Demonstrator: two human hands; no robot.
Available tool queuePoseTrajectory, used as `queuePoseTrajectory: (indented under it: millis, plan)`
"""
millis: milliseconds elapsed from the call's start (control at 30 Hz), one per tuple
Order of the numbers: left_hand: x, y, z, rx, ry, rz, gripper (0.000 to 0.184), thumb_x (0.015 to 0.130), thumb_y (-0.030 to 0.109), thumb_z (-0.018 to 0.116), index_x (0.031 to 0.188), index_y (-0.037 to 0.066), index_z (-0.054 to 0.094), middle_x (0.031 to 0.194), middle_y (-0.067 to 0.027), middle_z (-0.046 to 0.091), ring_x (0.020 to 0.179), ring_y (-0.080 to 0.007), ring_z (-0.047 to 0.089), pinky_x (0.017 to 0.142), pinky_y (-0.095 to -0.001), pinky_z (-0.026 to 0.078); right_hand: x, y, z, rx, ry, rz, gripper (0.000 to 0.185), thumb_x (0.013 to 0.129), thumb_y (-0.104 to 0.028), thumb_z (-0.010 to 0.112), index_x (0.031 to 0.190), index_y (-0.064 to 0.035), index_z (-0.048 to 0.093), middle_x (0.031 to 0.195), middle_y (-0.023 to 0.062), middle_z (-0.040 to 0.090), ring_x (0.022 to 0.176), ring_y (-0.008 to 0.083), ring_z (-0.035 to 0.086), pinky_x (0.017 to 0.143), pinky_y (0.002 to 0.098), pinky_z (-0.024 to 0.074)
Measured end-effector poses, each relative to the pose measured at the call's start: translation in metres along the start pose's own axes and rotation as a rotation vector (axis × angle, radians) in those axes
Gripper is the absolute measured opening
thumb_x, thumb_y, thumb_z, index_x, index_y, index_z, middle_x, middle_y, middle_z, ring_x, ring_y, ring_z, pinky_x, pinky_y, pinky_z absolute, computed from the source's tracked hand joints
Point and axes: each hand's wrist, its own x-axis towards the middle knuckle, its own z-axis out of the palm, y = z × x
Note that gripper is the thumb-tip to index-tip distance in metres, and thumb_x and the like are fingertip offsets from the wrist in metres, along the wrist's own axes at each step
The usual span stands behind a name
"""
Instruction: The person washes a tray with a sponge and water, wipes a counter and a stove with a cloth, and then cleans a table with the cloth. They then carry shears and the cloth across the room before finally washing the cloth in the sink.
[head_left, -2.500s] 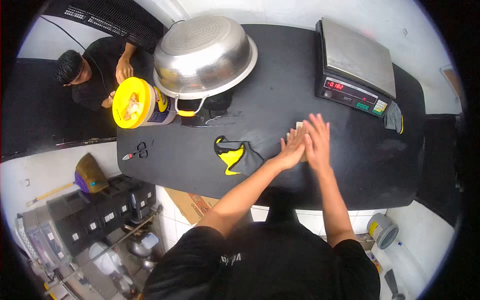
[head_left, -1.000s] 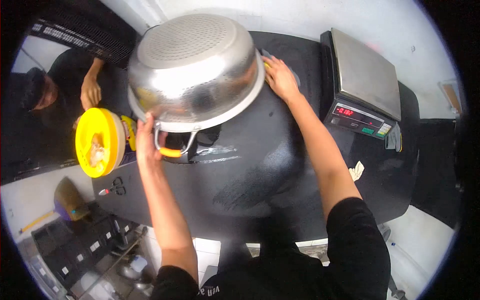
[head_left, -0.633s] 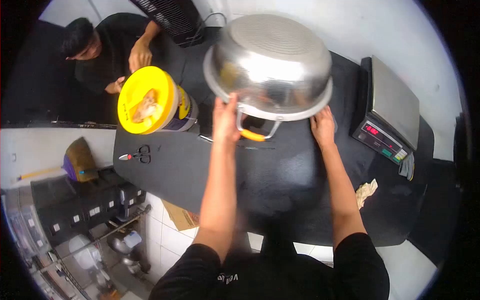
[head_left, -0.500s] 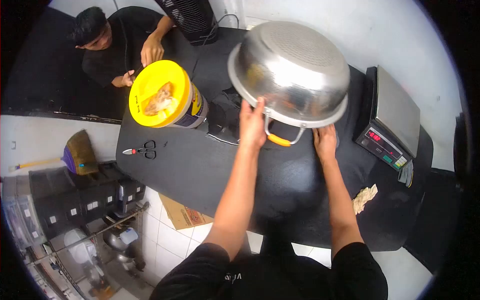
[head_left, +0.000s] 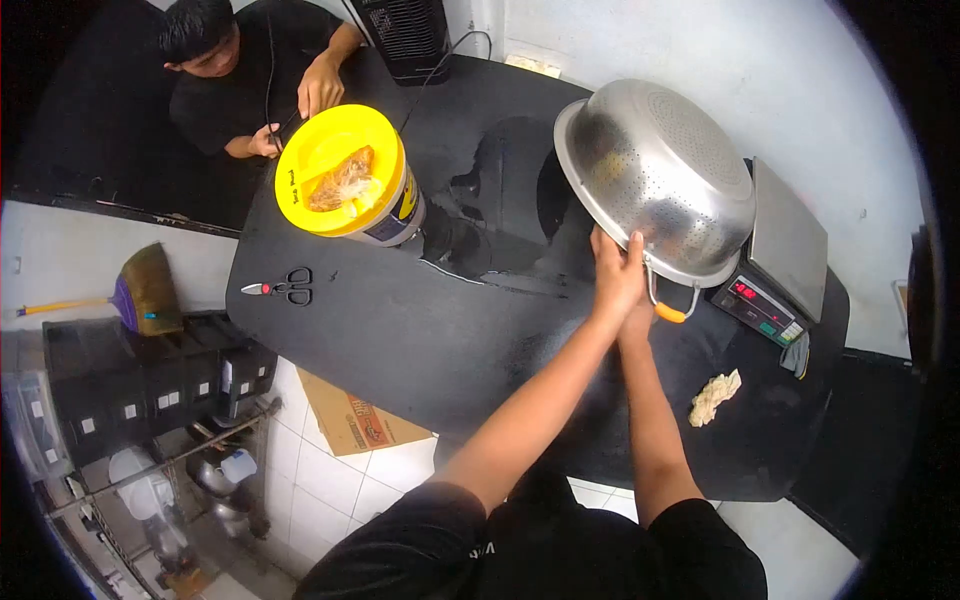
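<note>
One left hand [head_left: 615, 282]: half-closed, colander [head_left: 675, 165] gripped at its edge.
Right hand [head_left: 637, 322]: mostly hidden (grip cannot be told).
Scale [head_left: 790, 235], right of both: knocks best avoided.

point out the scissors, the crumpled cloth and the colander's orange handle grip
scissors [head_left: 298, 287]: head view, on the black handles
crumpled cloth [head_left: 712, 399]: head view, on its middle
orange handle grip [head_left: 670, 313]: head view, on the middle of the grip

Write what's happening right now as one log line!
left hand: holds tilted colander by rim | right hand: partly hidden | table: scissors, crumpled cloth
</note>
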Motion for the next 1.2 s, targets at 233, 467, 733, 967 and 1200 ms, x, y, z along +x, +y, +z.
queuePoseTrajectory:
  millis: [233, 467, 733, 967, 1200]
  plan:
    - [-0.005, 0.013, -0.023, 0.120, -0.276, 0.052, 0.049, 0.092, 0.027, 0.056, 0.128, -0.004, 0.043, 0.132, -0.0252, 0.042, 0.126, -0.0352, 0.040, 0.104, -0.0383, 0.032, 0.007, 0.024, 0.042, -0.313, -0.024, 0.026, 0.034, 0.087, -0.024, 0.052, 0.116, -0.0071, 0.056, 0.113, 0.0141, 0.059, 0.106, 0.0289, 0.055, 0.096, 0.0426, 0.0388]
    - [0.033, 0.002, -0.181, 0.575, -0.354, 0.236, 0.052, 0.083, 0.009, 0.058, 0.133, 0.000, 0.044, 0.130, -0.0217, 0.050, 0.126, -0.0341, 0.044, 0.106, -0.0372, 0.033, -0.012, -0.104, 0.038, 0.214, -0.264, -0.118, 0.027, 0.085, -0.022, 0.062, 0.107, -0.0058, 0.066, 0.128, 0.0148, 0.054, 0.128, 0.0343, 0.041, 0.106, 0.0447, 0.0319]
    - [0.083, 0.106, -0.272, 1.353, -0.530, 1.012, 0.051, 0.074, 0.006, 0.060, 0.124, 0.003, 0.053, 0.137, -0.0155, 0.046, 0.133, -0.0316, 0.034, 0.111, -0.0428, 0.026, -0.009, -0.212, -0.019, 0.295, -0.148, -0.169, 0.025, 0.092, -0.022, 0.053, 0.108, -0.0033, 0.060, 0.096, 0.0165, 0.062, 0.091, 0.0359, 0.059, 0.082, 0.0396, 0.0460]
    - [0.046, 0.120, -0.247, 0.881, -0.948, 0.426, 0.078, 0.073, 0.021, 0.065, 0.142, 0.006, 0.031, 0.144, -0.0193, 0.035, 0.135, -0.0346, 0.030, 0.113, -0.0473, 0.017, -0.025, -0.201, -0.022, 0.885, -0.399, 0.191, 0.028, 0.095, -0.022, 0.049, 0.109, 0.0013, 0.055, 0.095, 0.0107, 0.062, 0.091, 0.0189, 0.056, 0.079, 0.0314, 0.0448]
    - [0.022, 0.136, -0.238, 0.552, -1.077, -0.027, 0.016, 0.088, 0.015, 0.064, 0.092, 0.004, 0.053, 0.082, 0.0054, 0.051, 0.076, -0.0029, 0.045, 0.066, -0.0207, 0.040, -0.029, -0.202, -0.071, 0.296, -0.446, -0.026, 0.051, 0.076, -0.023, 0.070, 0.115, 0.0030, 0.049, 0.112, 0.0259, 0.057, 0.108, 0.0375, 0.056, 0.089, 0.0403, 0.0451]
